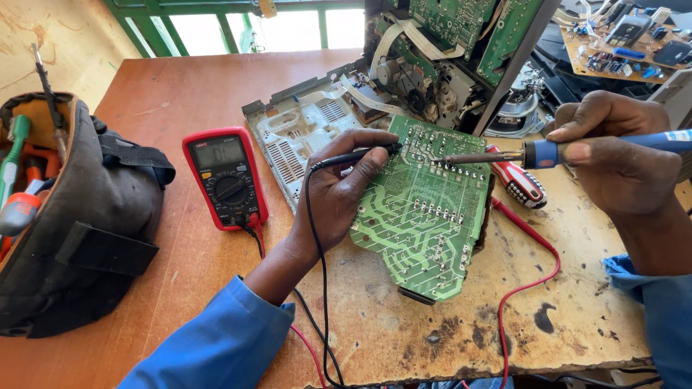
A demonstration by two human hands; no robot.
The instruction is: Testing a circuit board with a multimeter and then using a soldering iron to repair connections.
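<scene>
Green circuit board (422, 209), solder side up: left hand (339, 191) pinches black probe (360, 155) beside the joints. Right hand (613, 162) grips blue soldering iron (548, 153); tip best kept steady, on one pad only.

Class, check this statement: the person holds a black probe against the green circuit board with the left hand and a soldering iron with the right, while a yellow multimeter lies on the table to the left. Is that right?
Not quite. The multimeter is red, not yellow, as the head view shows. The rest holds: the left hand holds the black probe on the green circuit board, and the right hand holds the soldering iron.
</scene>
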